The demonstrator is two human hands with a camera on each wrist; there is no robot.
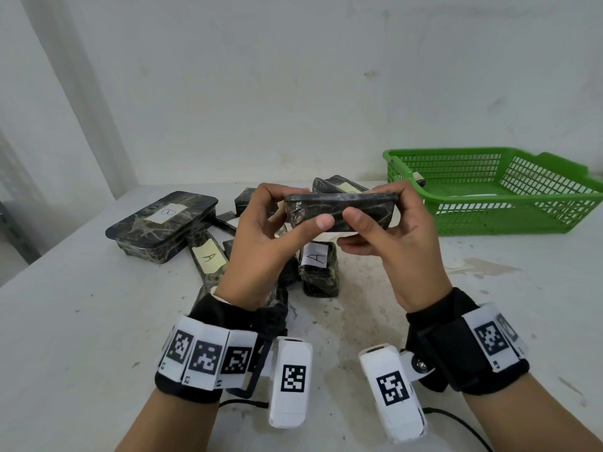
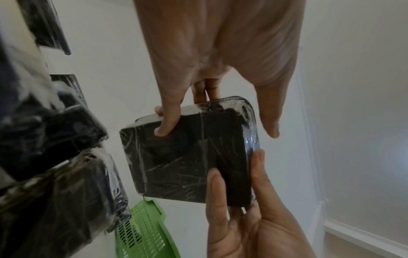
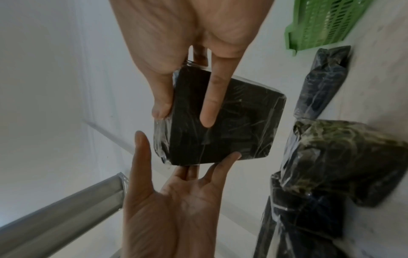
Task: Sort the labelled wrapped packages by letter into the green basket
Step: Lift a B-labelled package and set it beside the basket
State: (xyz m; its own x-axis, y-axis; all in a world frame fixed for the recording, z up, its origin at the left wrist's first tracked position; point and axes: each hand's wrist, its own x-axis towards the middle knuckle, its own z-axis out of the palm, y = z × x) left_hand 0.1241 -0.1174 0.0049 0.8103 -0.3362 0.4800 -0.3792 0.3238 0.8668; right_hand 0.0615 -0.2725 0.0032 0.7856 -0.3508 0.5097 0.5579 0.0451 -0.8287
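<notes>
A heap of dark plastic-wrapped packages (image 1: pixel 208 243), 2 labelled A and 1 B, is seen on the stained white table (image 1: pixel 81 337) below the hands. A flat black film-wrapped package (image 1: pixel 339 212), label unseen, is held aloft, pinched by left hand (image 1: pixel 261 243) and right hand (image 1: pixel 391 243). The green slatted plastic basket (image 1: pixel 496 203) is set well right, by the wall.

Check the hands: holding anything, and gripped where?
Both hold one wrapped package above the table. The left hand pinches its left end, the right hand its right end, thumbs on the near edge.
</notes>
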